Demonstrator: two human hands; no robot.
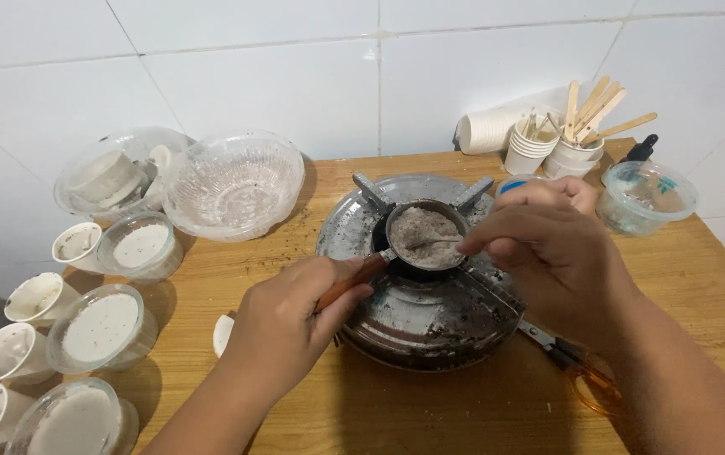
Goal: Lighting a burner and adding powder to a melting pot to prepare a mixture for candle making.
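Observation:
A small dark pot (424, 238) filled with greyish powdery mixture sits on a round metal burner (417, 316) in the middle of the wooden table (683, 278). My left hand (291, 324) grips the pot's brown wooden handle (354, 281) at the near left. My right hand (548, 253) pinches a thin metal spoon (435, 243) whose tip rests in the mixture.
Paper cups (558, 150) with wooden sticks stand at the back right, beside a lidded clear container (647, 195). Clear plastic bowls (234, 183) and several white-filled cups (101, 327) line the left edge. Scissors (573, 362) lie under my right forearm. A white tiled wall is behind.

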